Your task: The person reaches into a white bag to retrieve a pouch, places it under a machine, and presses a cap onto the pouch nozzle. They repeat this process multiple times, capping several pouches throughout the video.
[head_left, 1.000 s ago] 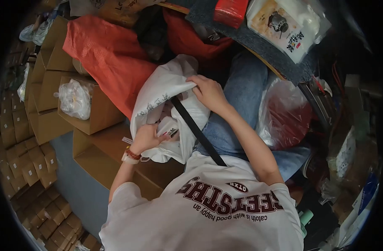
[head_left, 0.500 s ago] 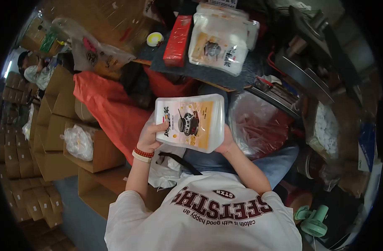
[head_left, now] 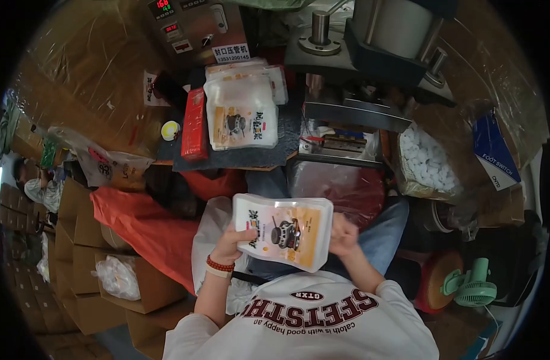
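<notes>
1. My left hand (head_left: 236, 240) pinched the printed pouch (head_left: 284, 231) by its left edge, above my lap.
2. My right hand (head_left: 342, 235) was curled at its right edge, seemingly gripping it.
3. More pouches (head_left: 242, 117) lay stacked on the tabletop (head_left: 287, 150) beside a red box (head_left: 195, 124).

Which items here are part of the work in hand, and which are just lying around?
In hand: printed pouch, gripped by left hand and right hand; stack of matching pouches on the dark mat; white bag in the lap.

Lying about: red box, green fan, cardboard boxes, red cloth.
</notes>
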`<state>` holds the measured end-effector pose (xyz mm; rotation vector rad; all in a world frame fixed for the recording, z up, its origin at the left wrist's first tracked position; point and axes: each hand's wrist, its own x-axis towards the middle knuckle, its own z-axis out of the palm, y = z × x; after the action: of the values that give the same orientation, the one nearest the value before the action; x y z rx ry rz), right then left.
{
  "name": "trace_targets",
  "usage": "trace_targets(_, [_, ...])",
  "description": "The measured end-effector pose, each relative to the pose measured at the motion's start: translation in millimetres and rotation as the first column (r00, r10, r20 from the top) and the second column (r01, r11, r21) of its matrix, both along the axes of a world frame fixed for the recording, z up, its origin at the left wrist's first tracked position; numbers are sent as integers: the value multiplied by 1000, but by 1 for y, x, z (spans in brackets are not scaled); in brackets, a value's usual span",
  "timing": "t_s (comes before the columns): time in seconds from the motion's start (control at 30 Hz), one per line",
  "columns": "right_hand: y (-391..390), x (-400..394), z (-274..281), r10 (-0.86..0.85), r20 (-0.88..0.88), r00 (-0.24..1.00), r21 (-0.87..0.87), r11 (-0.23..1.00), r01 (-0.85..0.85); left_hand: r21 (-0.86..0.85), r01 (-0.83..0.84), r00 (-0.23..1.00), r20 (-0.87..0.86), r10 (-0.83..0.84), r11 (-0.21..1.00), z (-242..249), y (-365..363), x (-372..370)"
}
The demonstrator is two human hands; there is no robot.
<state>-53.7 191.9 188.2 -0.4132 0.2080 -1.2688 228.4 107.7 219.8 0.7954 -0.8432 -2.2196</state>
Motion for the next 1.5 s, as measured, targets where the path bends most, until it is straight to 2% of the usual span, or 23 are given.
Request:
trace_targets(0.07, [21,-67,68,-312,-226,923,-410,890,200,-128,-98,994,-64,90,987,18,-3,2])
trace_targets(0.13, [70,-143,136,-800,-453,394,-581,600,550,-222,-112,992,-87,95,969,21,-13,13])
trace_targets(0.17, [90,-172,178,-872,-488,-45,-714,369,595,-215,-106,992,-86,89,971,22,-17,13])
trace_targets(0.2, [119,-224,197,-782,-472,-406,-764,132,632,-257,-118,992,-82,100,959,25,-24,11])
trace_targets(0.23, [139,-270,221,-550,-509,-662,-816,63,575,-296,-130,991,-78,112,946,26,-29,9])
trace_targets(0.33, [178,-418,256,64,-508,-859,-699,552,454,-287,-118,993,-20,117,951,31,-41,-2])
trace_targets(0.47, [187,-483,254,397,-269,-878,-386,791,476,-414,-60,991,83,103,908,47,-52,-16])
trace_targets(0.6, [167,-416,259,578,9,-816,-633,635,443,-668,105,963,254,93,737,67,-58,-16])
trace_targets(0.73, [182,-482,221,589,-18,-808,-545,672,502,-710,224,930,360,70,668,81,-58,-9])
trace_targets(0.8, [181,-479,224,589,-16,-808,-527,682,507,-856,252,921,355,161,451,85,-57,-9])
trace_targets(0.83, [176,-450,234,633,86,-770,-535,681,500,-855,249,920,355,163,455,88,-56,-6])
trace_targets(0.87, [169,-417,244,667,188,-721,-542,682,490,-888,348,888,415,198,301,91,-55,-1])
trace_targets(0.93, [151,-337,260,387,-176,-905,-651,644,402,-886,459,851,417,319,-66,100,-56,4])
trace_targets(0.97, [135,-285,269,171,-348,-922,-682,629,374,-884,463,849,424,314,-58,105,-51,2])
trace_targets(1.0, [109,-210,274,-98,-504,-858,-696,634,336,-848,464,855,352,381,-258,112,-45,-3])
trace_targets(1.07, [80,-137,268,-213,-731,-648,-464,852,243,-672,464,870,221,442,-578,126,-34,-12])
trace_targets(1.13, [57,-97,255,-343,-698,-629,-411,911,-40,-608,405,908,178,379,-683,138,-30,-18])
trace_targets(1.2, [19,-86,237,-543,-823,-165,-453,804,-385,-487,319,947,123,298,-813,147,-25,-21])
trace_targets(1.3, [-58,-21,159,-472,-806,358,-592,671,-447,-383,224,975,90,205,-896,153,-18,-28])
trace_targets(1.33, [-70,-5,140,-219,-871,439,-453,701,-550,-366,245,969,121,215,-898,153,-15,-27])
trace_targets(1.37, [-83,12,121,45,-890,453,-294,703,-647,-355,242,970,121,213,-903,153,-16,-25])
trace_targets(1.4, [-94,22,123,457,-839,293,16,560,-828,-377,250,967,133,216,-892,153,-21,-23])
trace_targets(1.5, [-117,41,142,377,-898,225,42,583,-812,-445,335,942,158,296,-830,150,-46,4])
